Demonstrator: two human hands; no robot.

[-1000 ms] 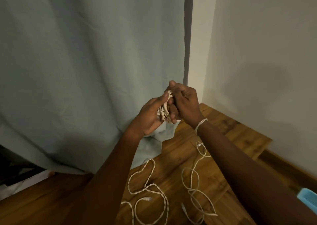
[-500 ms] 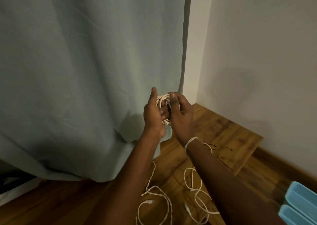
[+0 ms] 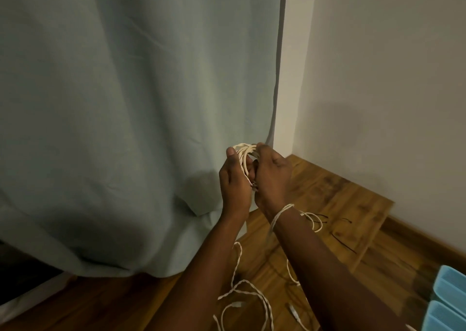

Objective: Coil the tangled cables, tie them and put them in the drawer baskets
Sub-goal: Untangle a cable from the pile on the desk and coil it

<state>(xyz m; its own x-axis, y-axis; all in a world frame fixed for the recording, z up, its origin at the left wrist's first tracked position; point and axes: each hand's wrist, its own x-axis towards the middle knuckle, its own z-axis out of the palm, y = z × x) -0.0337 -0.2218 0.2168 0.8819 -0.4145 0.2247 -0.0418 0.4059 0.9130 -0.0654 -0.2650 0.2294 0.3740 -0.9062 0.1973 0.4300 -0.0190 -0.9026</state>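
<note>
A small coil of white twisted cable (image 3: 244, 151) is held up in front of the curtain, between both hands. My left hand (image 3: 234, 181) grips the coil from the left with its thumb raised along the loops. My right hand (image 3: 272, 176) curls its fingers round the coil from the right. A strand of the same cable (image 3: 282, 210) crosses my right wrist. From there it trails down to loose loops (image 3: 248, 295) on the wooden floor below my arms. A white connector (image 3: 293, 311) lies at the cable's end.
A grey-green curtain (image 3: 126, 128) hangs left and behind the hands, bunched on the floor. White walls meet in the corner at right. Blue baskets (image 3: 448, 303) stand at the lower right edge. Thin black ties (image 3: 343, 242) lie on the wooden floor (image 3: 340, 204).
Both hands have dropped lower in view and turned the coil upright. The camera has swung so the blue baskets now show at lower right.
</note>
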